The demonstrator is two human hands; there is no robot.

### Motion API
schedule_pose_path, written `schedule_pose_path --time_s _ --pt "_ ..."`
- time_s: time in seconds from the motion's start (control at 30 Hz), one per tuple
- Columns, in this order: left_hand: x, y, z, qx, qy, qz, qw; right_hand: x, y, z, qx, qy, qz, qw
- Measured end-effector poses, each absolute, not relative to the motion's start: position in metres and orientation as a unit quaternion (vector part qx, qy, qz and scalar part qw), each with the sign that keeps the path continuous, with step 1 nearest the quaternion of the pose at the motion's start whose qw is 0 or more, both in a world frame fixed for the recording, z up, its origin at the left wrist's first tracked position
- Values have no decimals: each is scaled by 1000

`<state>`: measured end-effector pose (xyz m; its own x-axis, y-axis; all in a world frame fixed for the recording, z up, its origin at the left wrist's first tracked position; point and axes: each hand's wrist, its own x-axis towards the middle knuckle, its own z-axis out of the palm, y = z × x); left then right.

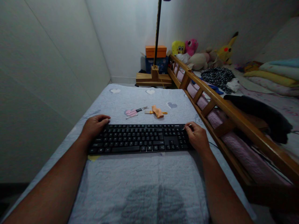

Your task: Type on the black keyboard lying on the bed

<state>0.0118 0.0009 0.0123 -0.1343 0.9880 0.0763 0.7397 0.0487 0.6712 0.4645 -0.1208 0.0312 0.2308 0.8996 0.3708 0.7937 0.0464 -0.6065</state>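
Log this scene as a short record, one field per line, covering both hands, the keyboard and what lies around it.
Left hand: at the left end of the keyboard
Right hand: pinching a thin light stick over the right end
Keyboard: black, lying lengthwise between the hands
Beyond keyboard: black-handled tool, another thin stick, orange cloth across a yellow-handled tool
Surface: pale quilted cover with heart shapes
Right side: wooden rail
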Motion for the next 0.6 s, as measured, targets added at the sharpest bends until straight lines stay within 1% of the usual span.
schedule_pose_path --time_s 0.33,0.6 --pt "13 0 15 617 698 297 211 464 -123 34 -685 -620 68 377" --pt "9 3 9 628 689 297 208 464 -125 34 -692 -618 75 365"
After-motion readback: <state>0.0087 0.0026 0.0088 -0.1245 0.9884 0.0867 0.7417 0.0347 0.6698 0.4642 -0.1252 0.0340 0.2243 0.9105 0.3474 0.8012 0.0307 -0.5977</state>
